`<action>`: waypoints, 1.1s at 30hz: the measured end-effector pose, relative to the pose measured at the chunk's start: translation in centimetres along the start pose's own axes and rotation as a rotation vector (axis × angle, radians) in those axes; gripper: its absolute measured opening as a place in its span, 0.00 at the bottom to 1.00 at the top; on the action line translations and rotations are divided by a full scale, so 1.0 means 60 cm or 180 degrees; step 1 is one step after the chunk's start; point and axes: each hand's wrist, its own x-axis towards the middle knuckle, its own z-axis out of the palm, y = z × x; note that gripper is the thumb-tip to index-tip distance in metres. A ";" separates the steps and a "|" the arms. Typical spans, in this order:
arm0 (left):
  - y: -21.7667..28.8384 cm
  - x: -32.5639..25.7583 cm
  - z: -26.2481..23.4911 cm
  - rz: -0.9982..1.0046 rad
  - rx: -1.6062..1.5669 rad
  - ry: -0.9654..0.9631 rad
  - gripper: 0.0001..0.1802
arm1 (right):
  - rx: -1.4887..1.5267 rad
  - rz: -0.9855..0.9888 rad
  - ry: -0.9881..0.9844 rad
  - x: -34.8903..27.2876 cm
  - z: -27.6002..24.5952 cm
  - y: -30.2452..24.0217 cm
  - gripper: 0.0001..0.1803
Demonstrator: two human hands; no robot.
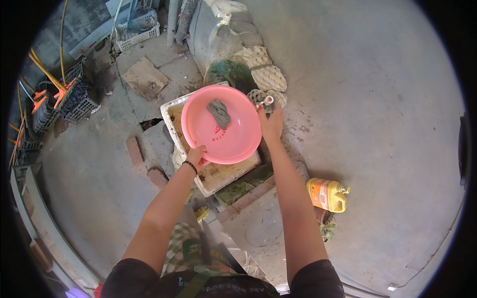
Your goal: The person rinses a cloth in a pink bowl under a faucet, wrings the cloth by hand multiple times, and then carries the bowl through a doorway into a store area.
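Note:
A round pink plastic basin (pixel 243 134) rests over a white foam box (pixel 214 185) in front of me. Inside it lies a crumpled grey-green cloth (pixel 218 113), beside red printing on the bottom. My left hand (pixel 197 157) is closed on the basin's near left rim, thumb over the edge. At the basin's right side, my right hand (pixel 271 121) is closed around a small tap with a white round end (pixel 269 100). Part of the tap is hidden by the fingers.
A yellow jug (pixel 326 194) with an orange label stands on the right. Woven sacks (pixel 268 78) lie beyond the tap. Bricks (pixel 134 151) and a loose slab (pixel 145 78) are on the left floor. Black crates (pixel 79 102) with orange-ended poles stand far left, a white basket (pixel 139 35) behind.

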 end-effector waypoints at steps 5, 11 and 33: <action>-0.014 0.020 -0.002 0.0114 -0.0094 -0.0054 0.19 | -0.0700 0.0338 -0.0406 0.063 -0.001 -0.066 0.32; 0.002 -0.003 0.009 0.0128 0.0143 -0.0036 0.17 | -0.0701 0.0078 -0.0118 0.053 0.013 -0.049 0.28; -0.011 0.028 -0.020 0.0264 0.0171 0.0102 0.16 | -0.0888 -0.1094 -0.0500 0.072 -0.030 -0.016 0.21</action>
